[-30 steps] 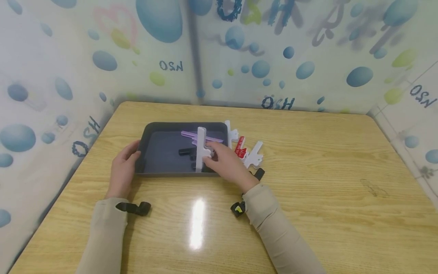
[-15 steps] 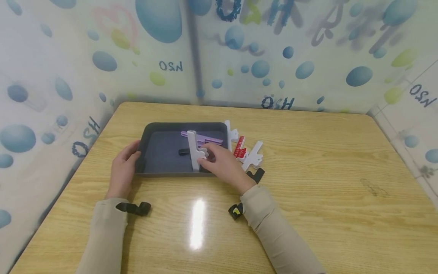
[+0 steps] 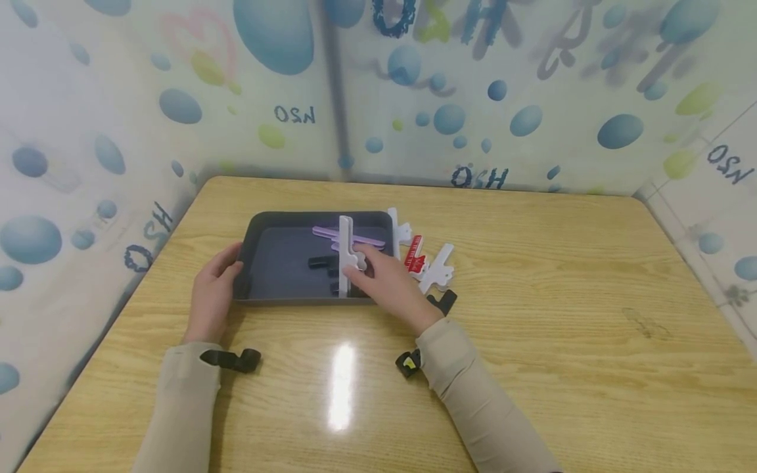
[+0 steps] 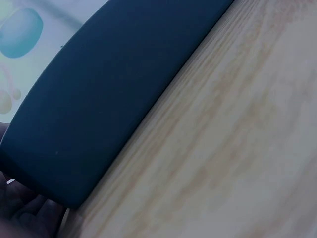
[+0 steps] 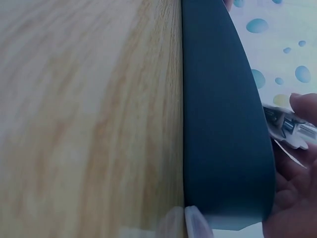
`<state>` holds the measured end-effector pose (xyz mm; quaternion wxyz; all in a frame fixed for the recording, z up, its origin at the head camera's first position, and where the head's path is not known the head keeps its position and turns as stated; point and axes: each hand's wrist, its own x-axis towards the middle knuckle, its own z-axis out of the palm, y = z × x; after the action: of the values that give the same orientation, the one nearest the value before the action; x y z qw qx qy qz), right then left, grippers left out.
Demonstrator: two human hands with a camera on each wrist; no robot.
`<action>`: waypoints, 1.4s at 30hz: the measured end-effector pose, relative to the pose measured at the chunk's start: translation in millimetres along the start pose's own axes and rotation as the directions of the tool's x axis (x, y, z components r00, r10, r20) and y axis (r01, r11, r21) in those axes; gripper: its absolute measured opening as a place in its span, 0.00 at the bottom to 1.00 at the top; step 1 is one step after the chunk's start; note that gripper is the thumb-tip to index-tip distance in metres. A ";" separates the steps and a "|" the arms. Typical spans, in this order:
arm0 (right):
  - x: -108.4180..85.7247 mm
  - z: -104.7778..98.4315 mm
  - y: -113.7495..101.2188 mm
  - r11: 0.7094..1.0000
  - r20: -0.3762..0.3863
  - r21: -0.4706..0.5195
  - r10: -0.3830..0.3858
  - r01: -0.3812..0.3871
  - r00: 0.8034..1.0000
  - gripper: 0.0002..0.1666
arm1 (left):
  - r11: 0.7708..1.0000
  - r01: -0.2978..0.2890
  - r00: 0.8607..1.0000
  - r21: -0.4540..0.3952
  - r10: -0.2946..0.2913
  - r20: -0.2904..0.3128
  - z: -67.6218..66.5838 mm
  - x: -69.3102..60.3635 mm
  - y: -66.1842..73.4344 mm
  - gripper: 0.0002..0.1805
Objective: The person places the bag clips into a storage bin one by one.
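In the head view, my right hand point(image 3: 387, 279) pinches a white bag clip point(image 3: 345, 253) by its handle end, above the right part of a dark grey tray point(image 3: 278, 263). The clip's long bar points away from me. My left hand point(image 3: 213, 295) grips the tray's left side, thumb at the rim. Purple clips point(image 3: 367, 240) and black clips point(image 3: 319, 262) lie in the tray, partly covered by the white clip and right hand. In the right wrist view, the clip's metal spring part point(image 5: 285, 124) shows between thumb and fingers, beyond the tray wall point(image 5: 223, 124).
Right of the tray, on the wooden table point(image 3: 562, 295), lie a white clip point(image 3: 404, 231), a red clip point(image 3: 416, 256) and another white clip point(image 3: 439, 266). A black object point(image 3: 446, 302) beside my right wrist is partly hidden. A patterned wall point(image 3: 414, 151) stands behind the table.
My right hand moved the white clip left, then its bar swung back right and stands straighter. The left hand and the tray have stayed in place.
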<state>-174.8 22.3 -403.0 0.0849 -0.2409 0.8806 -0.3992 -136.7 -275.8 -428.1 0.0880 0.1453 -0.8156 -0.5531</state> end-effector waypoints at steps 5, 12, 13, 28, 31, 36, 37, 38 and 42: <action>-0.3 -1.4 -0.9 1.000 0.004 0.011 0.023 -0.023 1.000 0.36 | 1.000 -0.002 1.000 -0.003 0.002 -0.004 0.5 0.2 -0.1 0.23; 0.7 -0.4 -1.2 0.998 0.009 -0.060 0.029 -0.028 1.000 0.36 | 1.000 -0.004 1.000 -0.010 0.004 -0.006 0.9 -0.2 0.4 0.23; 0.9 0.1 -1.6 0.997 0.011 -0.078 0.027 -0.026 1.000 0.35 | 1.000 -0.003 1.000 -0.007 0.003 -0.007 0.8 -0.1 0.4 0.23; 0.5 1.0 -3.7 0.989 0.011 -0.138 0.062 -0.059 0.998 0.34 | 1.000 -0.002 1.000 -0.022 0.001 -0.013 0.4 0.4 0.7 0.23; 0.2 1.1 -4.1 0.987 0.008 -0.147 0.061 -0.059 0.998 0.34 | 1.000 0.003 1.000 -0.022 -0.003 -0.008 0.2 1.3 0.3 0.23; -0.1 1.5 -4.1 0.987 0.010 -0.151 0.060 -0.058 0.998 0.35 | 1.000 0.008 1.000 -0.029 -0.008 -0.005 0.3 1.6 0.8 0.23; 0.0 1.6 -4.1 0.988 0.009 -0.147 0.055 -0.053 0.998 0.34 | 1.000 0.008 1.000 -0.028 -0.008 -0.007 0.4 1.3 1.1 0.23; -0.1 1.6 -4.2 0.988 0.008 -0.145 0.049 -0.048 0.999 0.33 | 1.000 0.006 1.000 -0.024 -0.006 -0.007 0.3 0.8 1.5 0.23; -0.2 1.3 -4.7 0.991 0.007 -0.130 0.030 -0.029 1.000 0.27 | 1.000 -0.003 1.000 -0.016 0.003 -0.009 0.1 -0.9 2.0 0.23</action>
<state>-172.5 18.9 -400.4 0.0787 -0.2347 0.9077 -0.3388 -136.2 -274.7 -426.3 0.0935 0.1460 -0.8109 -0.5590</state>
